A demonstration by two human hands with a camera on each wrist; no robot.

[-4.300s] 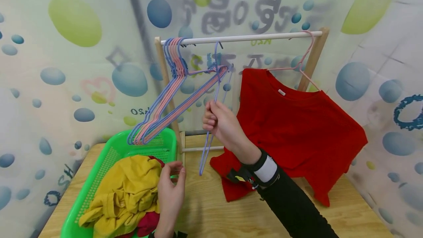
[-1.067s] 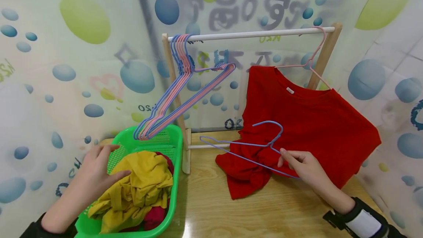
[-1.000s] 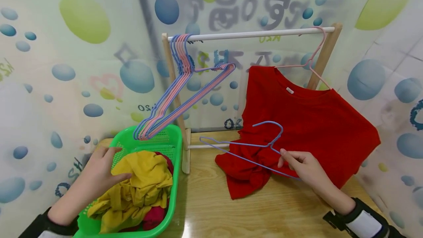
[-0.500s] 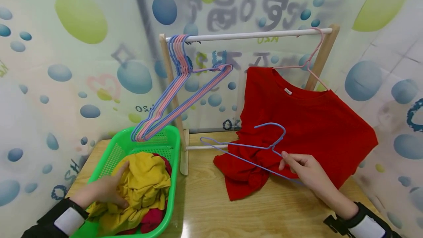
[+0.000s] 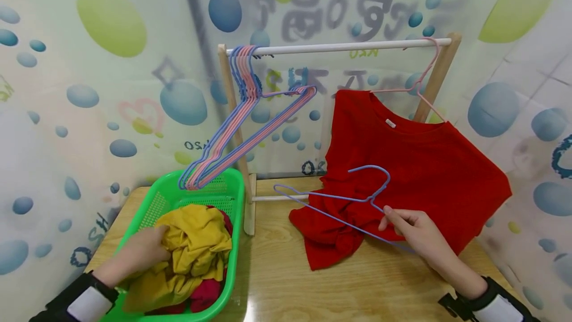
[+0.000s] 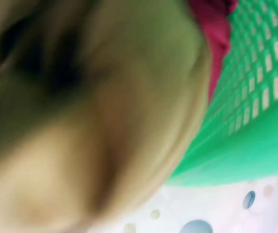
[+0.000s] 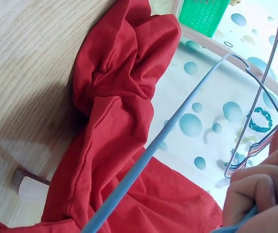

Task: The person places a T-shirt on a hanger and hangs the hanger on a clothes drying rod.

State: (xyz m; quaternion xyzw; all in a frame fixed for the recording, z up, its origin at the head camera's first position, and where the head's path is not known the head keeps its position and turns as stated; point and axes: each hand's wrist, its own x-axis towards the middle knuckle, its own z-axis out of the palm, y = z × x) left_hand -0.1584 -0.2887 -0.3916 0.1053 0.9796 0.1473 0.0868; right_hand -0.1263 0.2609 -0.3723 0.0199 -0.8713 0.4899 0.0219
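In the head view my left hand (image 5: pixel 144 251) reaches into the green basket (image 5: pixel 237 247) and grips a fold of the yellow garment (image 5: pixel 203 245) with curled fingers. Cloth hides its fingertips. Dark red cloth (image 5: pixel 206 294) lies under the yellow one. My right hand (image 5: pixel 420 235) pinches a blue hanger (image 5: pixel 371 166) near its neck and shoulder, its hook pointing left. The hanger stretches leftward in front of the red top (image 5: pixel 411 163). In the right wrist view, the hanger's long blue bar (image 7: pixel 129 179) crosses the red cloth, beside my curled fingers (image 7: pixel 255 187).
A rack with a white rail (image 5: pixel 339 47) and wooden posts (image 5: pixel 440 76) stands behind. Several blue and pink hangers (image 5: pixel 221 138) hang at its left end, overhanging the basket. A pink hanger (image 5: pixel 418 83) carries the red top at the right. Wooden tabletop (image 5: pixel 286 282) lies in front.
My right hand took the blue hanger off the rail and lowered it to the right. My left hand moved over the basket, down onto the yellow garment, and its spread fingers closed on the cloth.
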